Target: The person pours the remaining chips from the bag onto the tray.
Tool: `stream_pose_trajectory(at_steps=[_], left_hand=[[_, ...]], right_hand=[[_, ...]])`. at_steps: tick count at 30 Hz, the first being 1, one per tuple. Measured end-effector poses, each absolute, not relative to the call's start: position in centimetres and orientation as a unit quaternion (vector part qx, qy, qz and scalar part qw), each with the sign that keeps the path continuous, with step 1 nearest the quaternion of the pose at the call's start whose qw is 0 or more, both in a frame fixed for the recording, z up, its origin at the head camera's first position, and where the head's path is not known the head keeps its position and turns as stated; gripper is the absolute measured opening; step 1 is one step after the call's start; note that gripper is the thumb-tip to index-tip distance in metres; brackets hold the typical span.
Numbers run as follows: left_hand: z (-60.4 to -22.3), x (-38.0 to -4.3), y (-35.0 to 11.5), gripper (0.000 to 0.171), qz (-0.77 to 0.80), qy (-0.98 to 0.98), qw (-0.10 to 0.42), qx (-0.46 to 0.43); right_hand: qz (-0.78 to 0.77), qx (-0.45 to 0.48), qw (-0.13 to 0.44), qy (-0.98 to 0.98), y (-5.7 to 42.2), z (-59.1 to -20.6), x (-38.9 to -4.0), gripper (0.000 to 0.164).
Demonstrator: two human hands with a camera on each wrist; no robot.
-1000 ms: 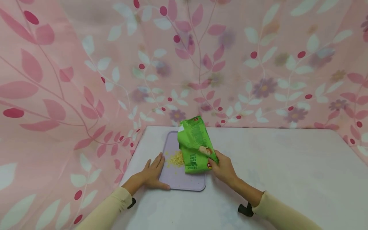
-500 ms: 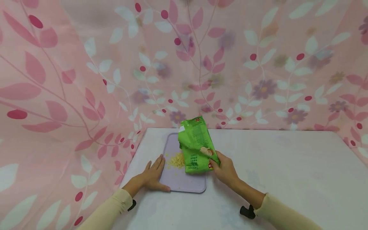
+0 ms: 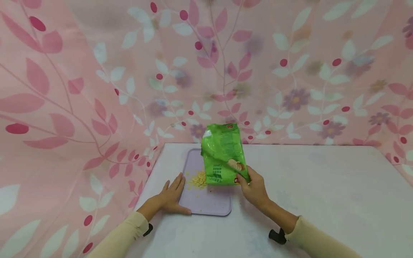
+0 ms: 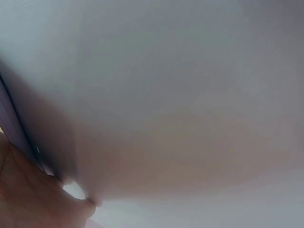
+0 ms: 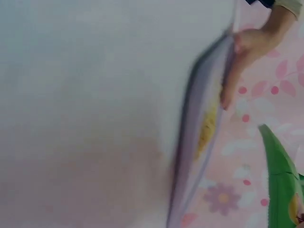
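A green printed bag (image 3: 222, 152) hangs tilted over a pale purple tray (image 3: 203, 206). My right hand (image 3: 255, 187) pinches the bag's lower right corner between thumb and fingers. Beneath the bag's left side, a small heap of yellow flakes (image 3: 197, 180) lies on the tray; the bag hides part of the tray. Along the tray's left edge rests my left hand (image 3: 171, 197), fingers straight and thumb at the near corner. The right wrist view catches the bag (image 5: 282, 175) only at its right border. Just part of the left hand (image 4: 31, 190) appears in the left wrist view.
The tray lies on a white table (image 3: 306, 190) that extends far to the right. A pink floral curtain (image 3: 274, 89) hangs behind the table and along its left side. Black wrist straps (image 3: 277, 236) show near the cuffs.
My right hand has raised the bag slightly and turned it, so it stands more upright and uncovers more of the tray's near part. The left hand stays in place.
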State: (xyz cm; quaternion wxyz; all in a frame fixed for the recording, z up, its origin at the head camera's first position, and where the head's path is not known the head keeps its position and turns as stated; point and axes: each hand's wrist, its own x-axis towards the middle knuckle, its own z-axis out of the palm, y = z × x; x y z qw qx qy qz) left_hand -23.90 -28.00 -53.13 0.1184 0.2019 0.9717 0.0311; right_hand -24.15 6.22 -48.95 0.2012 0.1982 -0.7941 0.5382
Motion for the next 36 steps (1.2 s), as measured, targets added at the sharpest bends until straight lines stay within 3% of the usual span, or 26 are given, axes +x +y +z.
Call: stream_pose_trajectory(at_steps=[3, 8, 18, 20, 25, 31, 36], left_hand=[[-53.0, -23.9, -28.0, 0.137, 0.03, 0.973, 0.113, 0.197], [-53.1, -23.6, -27.9, 0.139, 0.034, 0.972, 0.128, 0.194], [-53.7, -23.7, -28.3, 0.139, 0.028, 0.973, 0.13, 0.188], [-53.7, -23.8, -28.3, 0.139, 0.027, 0.973, 0.129, 0.19], [-53.7, -24.0, -28.3, 0.139, 0.026, 0.973, 0.124, 0.195], [-53.5, -23.8, -28.2, 0.138, 0.029, 0.972, 0.123, 0.198], [-53.5, -23.9, -28.2, 0.137, 0.04, 0.971, 0.123, 0.2]], right_hand=[[0.531, 0.216, 0.23, -0.787, 6.0, -48.7, -24.5, 0.027], [0.488, 0.182, 0.139, -0.842, 5.9, -49.5, -24.0, 0.031], [0.495, 0.148, 0.1, -0.85, 5.9, -49.7, -24.0, 0.03], [0.5, 0.144, 0.106, -0.848, 5.9, -49.5, -24.0, 0.029], [0.538, 0.134, 0.185, -0.812, 6.0, -48.8, -24.3, 0.027], [0.507, 0.143, 0.115, -0.842, 5.9, -49.5, -24.1, 0.031], [0.513, 0.136, 0.111, -0.84, 5.8, -49.7, -24.1, 0.033]])
